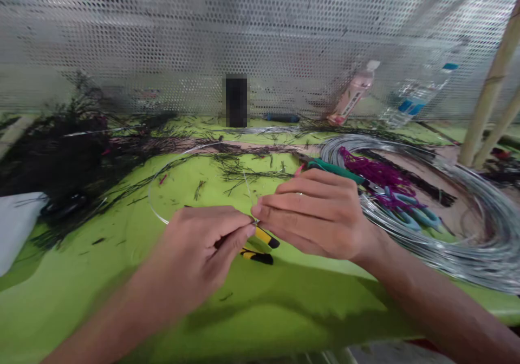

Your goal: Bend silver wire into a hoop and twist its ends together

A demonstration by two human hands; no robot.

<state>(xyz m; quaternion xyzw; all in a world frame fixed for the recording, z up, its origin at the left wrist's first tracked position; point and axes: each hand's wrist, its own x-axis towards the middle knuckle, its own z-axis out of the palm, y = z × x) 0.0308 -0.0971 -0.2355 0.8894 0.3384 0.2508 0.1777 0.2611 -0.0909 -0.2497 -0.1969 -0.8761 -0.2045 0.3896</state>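
Observation:
My left hand (203, 242) is closed in a pinch at the middle of the view, with a thin silvery wire (151, 193) between its thumb and fingers. This wire curves up and round to the left over the green table cover (122, 277). My right hand (317, 212) meets it fingertip to fingertip, its thumb and fingers pressed together on the same small piece of wire. Yellow-and-black handles (266, 238) of a tool lie beneath the fingertips. Just behind my right hand are green-handled pliers (333, 168). The exact joint between the fingertips is too small to make out.
A big wire coil (459, 255) lies at the right, with purple string (374, 171) and blue-handled scissors (410, 212) inside it. Dark twigs (77, 158) heap at the left. Two bottles (351, 96) (422, 96) and a pixelated dark object (236, 100) stand near the mesh wall.

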